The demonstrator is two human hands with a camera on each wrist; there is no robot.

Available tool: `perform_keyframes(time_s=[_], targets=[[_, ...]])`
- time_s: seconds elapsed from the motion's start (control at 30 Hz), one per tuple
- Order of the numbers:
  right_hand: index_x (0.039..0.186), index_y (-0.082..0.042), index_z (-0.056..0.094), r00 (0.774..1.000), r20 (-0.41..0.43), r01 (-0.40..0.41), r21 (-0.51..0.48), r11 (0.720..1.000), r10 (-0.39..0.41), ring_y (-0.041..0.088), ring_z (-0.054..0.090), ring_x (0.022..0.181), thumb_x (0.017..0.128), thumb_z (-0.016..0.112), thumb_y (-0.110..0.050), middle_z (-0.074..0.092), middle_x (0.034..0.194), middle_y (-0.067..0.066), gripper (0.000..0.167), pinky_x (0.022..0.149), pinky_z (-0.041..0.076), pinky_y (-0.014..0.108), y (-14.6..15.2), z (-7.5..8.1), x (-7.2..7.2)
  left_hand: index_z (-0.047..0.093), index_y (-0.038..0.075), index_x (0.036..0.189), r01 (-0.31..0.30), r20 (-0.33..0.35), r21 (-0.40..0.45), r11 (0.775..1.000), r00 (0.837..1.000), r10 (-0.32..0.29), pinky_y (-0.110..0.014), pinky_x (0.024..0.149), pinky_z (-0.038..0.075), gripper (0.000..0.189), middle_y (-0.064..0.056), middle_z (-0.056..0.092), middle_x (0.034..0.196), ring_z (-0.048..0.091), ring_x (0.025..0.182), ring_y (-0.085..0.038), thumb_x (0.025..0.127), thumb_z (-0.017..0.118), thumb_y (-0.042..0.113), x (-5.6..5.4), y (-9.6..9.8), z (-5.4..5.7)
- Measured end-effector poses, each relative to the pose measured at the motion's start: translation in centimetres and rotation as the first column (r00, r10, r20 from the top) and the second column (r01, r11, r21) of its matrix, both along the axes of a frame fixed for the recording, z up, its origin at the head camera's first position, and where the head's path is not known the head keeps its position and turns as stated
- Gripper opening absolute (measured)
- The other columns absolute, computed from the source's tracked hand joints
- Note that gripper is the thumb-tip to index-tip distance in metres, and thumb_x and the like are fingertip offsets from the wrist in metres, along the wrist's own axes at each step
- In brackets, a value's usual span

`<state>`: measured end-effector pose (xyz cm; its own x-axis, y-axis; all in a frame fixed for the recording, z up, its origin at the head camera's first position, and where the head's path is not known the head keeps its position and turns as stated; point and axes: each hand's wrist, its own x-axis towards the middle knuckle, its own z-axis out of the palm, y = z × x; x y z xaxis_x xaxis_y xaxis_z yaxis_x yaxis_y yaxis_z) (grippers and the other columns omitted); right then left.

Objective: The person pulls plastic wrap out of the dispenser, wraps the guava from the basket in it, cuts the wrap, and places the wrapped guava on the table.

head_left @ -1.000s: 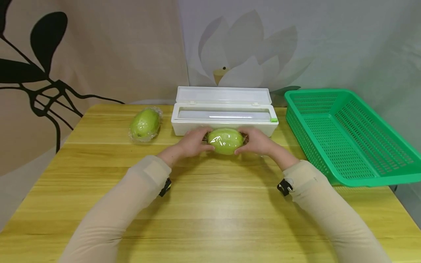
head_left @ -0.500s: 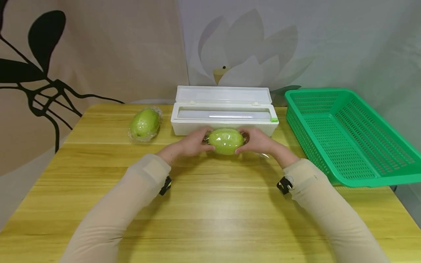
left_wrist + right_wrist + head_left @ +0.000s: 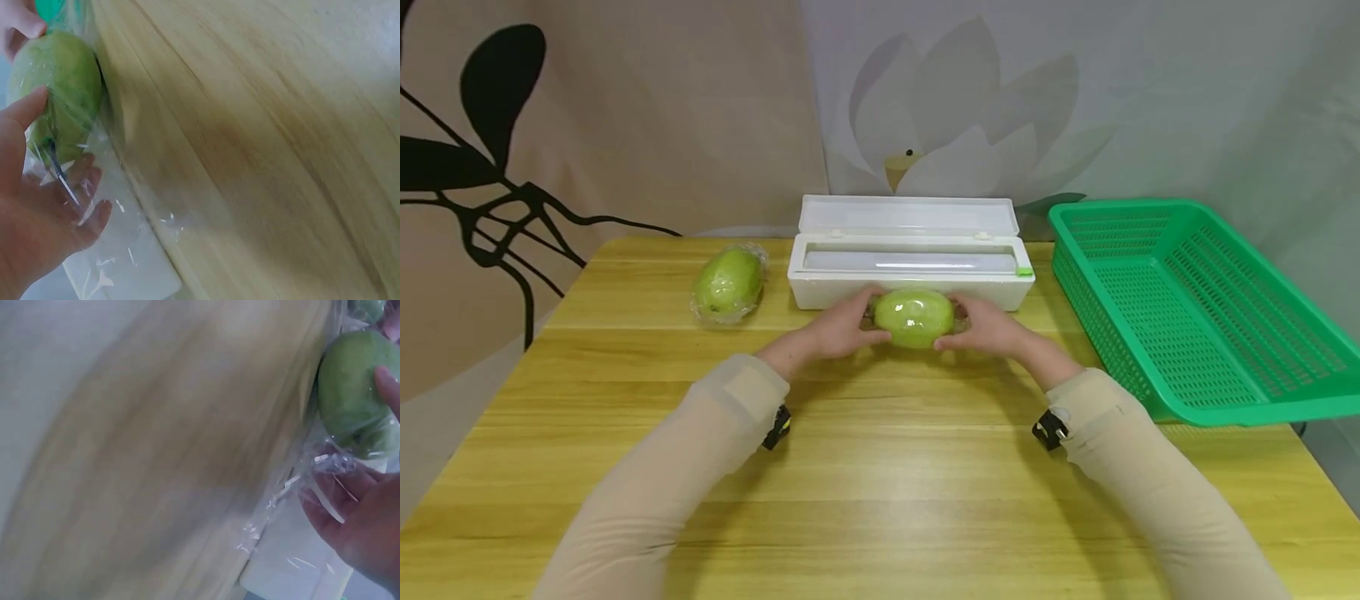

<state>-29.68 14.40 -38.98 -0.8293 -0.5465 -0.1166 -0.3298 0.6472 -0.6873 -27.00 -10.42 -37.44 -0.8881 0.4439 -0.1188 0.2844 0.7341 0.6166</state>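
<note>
An oval green fruit (image 3: pixel 913 318) in clear cling film is held between both hands in the head view, just in front of the white cling film box (image 3: pixel 820 293). My left hand (image 3: pixel 844 323) grips its left end, the thumb on its near side. At the opposite end my right hand (image 3: pixel 987 325) grips it in the same way. Loose film (image 3: pixel 128 206) spreads over the left fingers in the left wrist view. More crinkled film (image 3: pixel 331 464) gathers at the fruit's end beside the right fingers. The far fingers are partly hidden in the head view.
The box's lid (image 3: pixel 910 215) stands raised, with a film roll (image 3: pixel 910 262) inside and a green slider (image 3: pixel 1024 272) at its right. A second wrapped green fruit (image 3: pixel 728 283) lies at the table's back left. A green plastic basket (image 3: pixel 1101 333) stands on the right.
The fruit has turned slightly between the hands and shifted a little toward the box. Both hands keep their grip. The other things stay in place.
</note>
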Motion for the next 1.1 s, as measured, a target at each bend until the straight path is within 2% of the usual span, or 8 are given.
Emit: perform_keyframes(time_s=[0.17,0.27,0.37,0.5,0.63,0.83,1.0,1.1], targets=[[0.135,0.002,0.039,0.998,-0.062,-0.006,0.026,1.000,0.007,0.034,0.049,0.121,0.074,0.079,-0.029,0.051,0.130,0.020,0.079,0.106,0.037,0.049,0.08,-0.02,0.29,0.033,0.005,0.140,-0.022,-0.059,-0.046,0.999,0.998,0.019,-0.043,0.112,0.031,0.070,-0.014,0.046,0.139,0.042,0.130,-0.029,0.085,0.067,0.032,0.09,0.17,-0.13],[0.135,0.001,0.040,0.994,-0.111,-0.012,0.062,0.998,0.019,0.034,0.047,0.123,0.074,0.079,-0.032,0.051,0.131,0.019,0.080,0.108,0.035,0.050,0.18,0.14,0.51,0.036,0.006,0.139,-0.020,-0.064,-0.034,0.999,0.998,0.018,-0.045,0.113,0.030,0.071,-0.012,0.047,0.138,0.042,0.130,-0.029,0.083,0.070,0.032,0.07,0.10,-0.25],[0.134,-0.001,0.044,0.992,-0.125,0.021,0.040,0.999,-0.016,0.033,0.049,0.119,0.076,0.076,-0.034,0.053,0.128,0.017,0.074,0.104,0.039,0.050,0.15,0.38,0.82,0.036,0.006,0.139,-0.021,-0.055,-0.025,0.999,0.998,0.020,-0.046,0.111,0.031,0.075,-0.011,0.047,0.137,0.043,0.128,-0.029,0.080,0.071,0.037,0.11,-0.03,-0.33],[0.128,-0.003,0.051,0.994,-0.091,0.051,-0.046,0.998,-0.055,0.029,0.055,0.104,0.081,0.072,-0.033,0.059,0.115,0.016,0.060,0.091,0.048,0.042,-0.12,0.41,0.92,0.036,0.006,0.139,-0.033,-0.024,-0.010,0.999,0.999,0.033,-0.043,0.107,0.038,0.073,-0.010,0.050,0.133,0.047,0.124,-0.027,0.084,0.066,0.044,0.16,-0.01,-0.24],[0.127,-0.001,0.052,0.997,-0.031,0.072,-0.079,0.994,-0.075,0.026,0.058,0.095,0.082,0.072,-0.027,0.062,0.110,0.016,0.056,0.081,0.051,0.034,-0.25,0.36,0.85,0.038,0.005,0.137,-0.044,0.003,0.024,0.999,0.999,0.044,-0.040,0.102,0.042,0.065,-0.011,0.053,0.127,0.051,0.118,-0.025,0.089,0.060,0.042,0.12,0.23,0.02],[0.127,0.000,0.052,0.996,0.002,0.084,-0.072,0.994,-0.084,0.028,0.060,0.097,0.082,0.071,-0.026,0.063,0.111,0.018,0.055,0.081,0.053,0.036,-0.23,0.56,0.83,0.041,0.005,0.136,-0.051,-0.019,-0.016,0.999,0.999,0.050,-0.041,0.103,0.042,0.063,-0.011,0.054,0.128,0.051,0.119,-0.026,0.089,0.058,0.045,-0.03,0.42,0.03],[0.126,0.000,0.052,0.997,-0.026,0.067,-0.044,0.997,-0.068,0.028,0.059,0.098,0.082,0.071,-0.028,0.062,0.110,0.018,0.055,0.082,0.052,0.037,-0.08,0.64,0.84,0.044,0.008,0.136,-0.053,-0.031,-0.057,0.997,0.998,0.052,-0.042,0.106,0.039,0.064,-0.011,0.053,0.133,0.049,0.124,-0.027,0.090,0.053,0.051,0.07,0.31,0.02],[0.126,0.000,0.053,0.997,-0.044,0.060,-0.028,0.998,-0.061,0.029,0.058,0.100,0.082,0.071,-0.028,0.062,0.111,0.018,0.056,0.085,0.051,0.039,0.04,0.67,0.84,0.041,0.008,0.139,-0.072,-0.036,-0.104,0.992,0.997,0.068,-0.044,0.110,0.034,0.069,-0.012,0.047,0.139,0.042,0.130,-0.029,0.090,0.049,0.055,0.22,0.18,0.09]])
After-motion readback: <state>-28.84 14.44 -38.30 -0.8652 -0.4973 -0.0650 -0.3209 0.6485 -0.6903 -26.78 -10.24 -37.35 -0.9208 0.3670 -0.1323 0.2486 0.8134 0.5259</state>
